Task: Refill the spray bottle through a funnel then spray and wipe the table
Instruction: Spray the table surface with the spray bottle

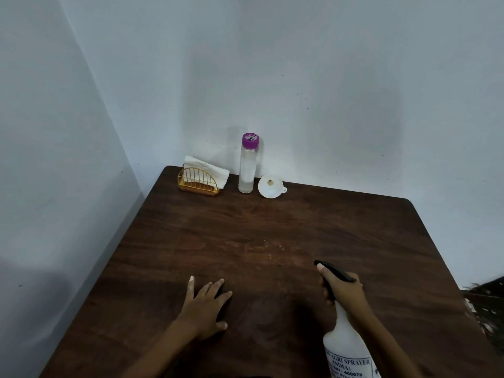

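White spray bottle (pixel 345 347), lower right, tilted with its black head pointing forward over the brown table (pixel 272 219); the right hand (pixel 345 291) grips its neck, fingers curled round it. Left hand (pixel 206 304) rests flat on the tabletop, fingers straight and spread. Along the far edge: gold napkin holder (pixel 198 182), purple-capped clear bottle (pixel 248 166), and white funnel (pixel 270 186) just beside it.

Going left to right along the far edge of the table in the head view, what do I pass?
Gold wire holder of white napkins → clear bottle with a purple cap → white plastic funnel.
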